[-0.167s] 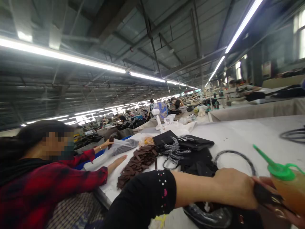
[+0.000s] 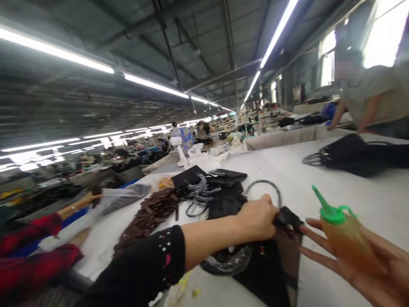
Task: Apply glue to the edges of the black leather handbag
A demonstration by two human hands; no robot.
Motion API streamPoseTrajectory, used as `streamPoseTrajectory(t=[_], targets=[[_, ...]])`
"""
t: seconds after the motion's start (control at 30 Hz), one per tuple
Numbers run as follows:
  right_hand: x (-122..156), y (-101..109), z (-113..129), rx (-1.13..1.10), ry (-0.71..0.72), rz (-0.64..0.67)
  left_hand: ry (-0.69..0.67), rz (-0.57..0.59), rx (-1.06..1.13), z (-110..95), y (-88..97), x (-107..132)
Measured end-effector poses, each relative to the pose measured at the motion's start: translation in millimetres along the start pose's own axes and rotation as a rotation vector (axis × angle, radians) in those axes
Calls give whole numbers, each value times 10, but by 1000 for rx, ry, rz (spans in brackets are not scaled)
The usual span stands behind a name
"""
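My left hand (image 2: 257, 218), in a black sleeve with white dots, is closed on a black tab (image 2: 288, 219) with metal fittings. Below it hangs a black bag (image 2: 262, 273) with a brown panel, and a plastic-wrapped handle (image 2: 228, 262) lies over the bag. In my right hand (image 2: 372, 273) rests a squeeze bottle (image 2: 348, 243) of amber liquid with a green spout, tilted to the left. The fingers of that hand stretch towards the tab; one fingertip seems to touch its end.
Brown strips (image 2: 150, 213) lie heaped on the white table (image 2: 284, 170), beside black bags with wrapped handles (image 2: 200, 192). Another black bag (image 2: 354, 155) lies at the right. A co-worker's red plaid sleeves (image 2: 38, 264) reach in from the left. Another person (image 2: 373, 94) leans over at the right.
The view has swung to the right, bringing the black bag and the person there into sight. My right fingers have spread out from around the tab. The left hand still grips it.
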State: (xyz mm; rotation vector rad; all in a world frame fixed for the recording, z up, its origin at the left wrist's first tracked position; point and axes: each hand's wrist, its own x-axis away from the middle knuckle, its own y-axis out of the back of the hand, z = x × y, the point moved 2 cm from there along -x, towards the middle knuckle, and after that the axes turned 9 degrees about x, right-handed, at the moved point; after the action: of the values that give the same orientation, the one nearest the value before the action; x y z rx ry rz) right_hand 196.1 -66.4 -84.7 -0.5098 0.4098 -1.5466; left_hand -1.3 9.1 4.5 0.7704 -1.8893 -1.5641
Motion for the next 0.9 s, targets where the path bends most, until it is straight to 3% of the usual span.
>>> streamPoseTrajectory(t=[0.13, 0.27, 0.4, 0.47, 0.57, 0.7, 0.8, 0.9], targets=[[314, 73, 178, -114, -191, -349, -64, -80, -105, 197, 75, 4], [430, 182, 198, -156, -251, -471, -70, -39, -191, 259, 145, 49], [488, 251, 138, -148, -343, -570, -33, -39, -173, 196, 378, 25], [517, 293, 117, -96, -352, -612, -41, 43, -112, 140, 503, -45], [546, 372, 91, 9, -277, -600, -118, 298, 20, 53, 524, -196], [550, 480, 38, 252, -78, -477, -118, 506, 144, 41, 117, -418], [549, 594, -43, 453, -10, -434, -91, 536, 211, 124, -338, -569], [557, 759, -136, 634, 1, -490, -56, 573, 284, 257, -711, -688]])
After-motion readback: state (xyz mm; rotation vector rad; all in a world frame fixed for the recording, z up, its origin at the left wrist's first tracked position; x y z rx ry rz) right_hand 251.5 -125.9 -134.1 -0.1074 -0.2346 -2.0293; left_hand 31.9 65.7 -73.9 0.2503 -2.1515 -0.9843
